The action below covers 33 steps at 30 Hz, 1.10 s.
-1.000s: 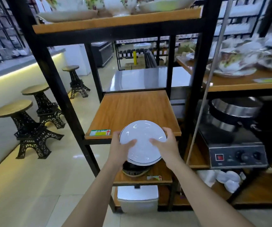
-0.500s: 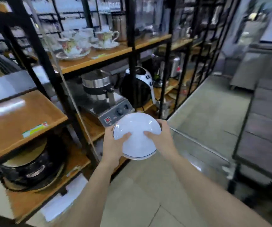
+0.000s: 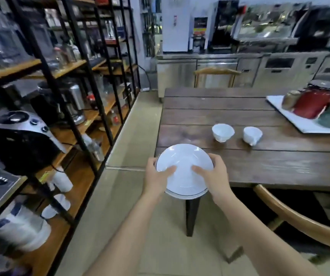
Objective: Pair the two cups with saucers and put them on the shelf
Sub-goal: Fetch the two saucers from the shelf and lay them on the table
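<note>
1. Left hand (image 3: pixel 156 179) and right hand (image 3: pixel 213 176): each grip pinches the stacked saucers (image 3: pixel 184 170) at the table (image 3: pixel 279 162) near-left corner.
2. Cups (image 3: pixel 222 132) lie ahead-right, mid-table; right hand nearer.

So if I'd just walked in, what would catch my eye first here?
Probably the white saucers held in both hands, left hand and right hand, at the near corner of the wooden table. Next, the two white cups standing side by side on that table, then the red jar on a tray at the far right.
</note>
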Tool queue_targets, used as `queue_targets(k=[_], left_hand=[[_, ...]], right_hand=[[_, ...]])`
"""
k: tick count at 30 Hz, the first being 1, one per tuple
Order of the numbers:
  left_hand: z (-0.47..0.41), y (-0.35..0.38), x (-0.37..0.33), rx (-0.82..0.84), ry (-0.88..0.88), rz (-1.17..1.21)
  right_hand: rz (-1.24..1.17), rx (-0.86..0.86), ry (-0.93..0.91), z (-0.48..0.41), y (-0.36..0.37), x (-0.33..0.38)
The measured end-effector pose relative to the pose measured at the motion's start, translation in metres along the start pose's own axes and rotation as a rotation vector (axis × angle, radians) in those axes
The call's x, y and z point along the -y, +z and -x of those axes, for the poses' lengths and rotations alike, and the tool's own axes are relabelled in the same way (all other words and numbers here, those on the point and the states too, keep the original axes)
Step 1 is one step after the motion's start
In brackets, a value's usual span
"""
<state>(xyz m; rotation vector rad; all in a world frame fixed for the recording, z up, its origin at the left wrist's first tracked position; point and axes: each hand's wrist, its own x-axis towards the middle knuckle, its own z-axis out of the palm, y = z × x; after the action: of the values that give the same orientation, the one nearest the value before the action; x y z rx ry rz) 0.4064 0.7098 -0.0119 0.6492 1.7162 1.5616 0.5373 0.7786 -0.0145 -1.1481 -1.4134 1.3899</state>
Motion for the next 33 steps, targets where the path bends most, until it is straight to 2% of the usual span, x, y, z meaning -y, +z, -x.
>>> queue_targets(k=[8, 12, 18, 22, 27, 33], left_hand=[[-0.065, 0.159, 0.006, 0.085, -0.057, -0.031], [-0.086, 0.206, 0.017, 0.085, -0.183, -0.066], [-0.127, 0.24, 0.032, 0.179, -0.372, -0.083], [-0.155, 0.256, 0.043, 0.179, -0.413, -0.128], [-0.182, 0.269, 0.064, 0.122, -0.435, -0.257], [-0.199, 0.277, 0.072, 0.092, -0.407, -0.349]], right_hand=[[0.073, -0.167, 0.047, -0.106, -0.127, -0.032], [0.13, -0.201, 0.099, -0.146, -0.156, -0.052], [0.221, -0.183, 0.275, -0.194, -0.182, -0.081], [0.298, -0.221, 0.368, -0.219, -0.187, -0.095], [0.443, -0.182, 0.429, -0.243, -0.19, -0.108], [0.441, -0.209, 0.46, -0.259, -0.192, -0.118]])
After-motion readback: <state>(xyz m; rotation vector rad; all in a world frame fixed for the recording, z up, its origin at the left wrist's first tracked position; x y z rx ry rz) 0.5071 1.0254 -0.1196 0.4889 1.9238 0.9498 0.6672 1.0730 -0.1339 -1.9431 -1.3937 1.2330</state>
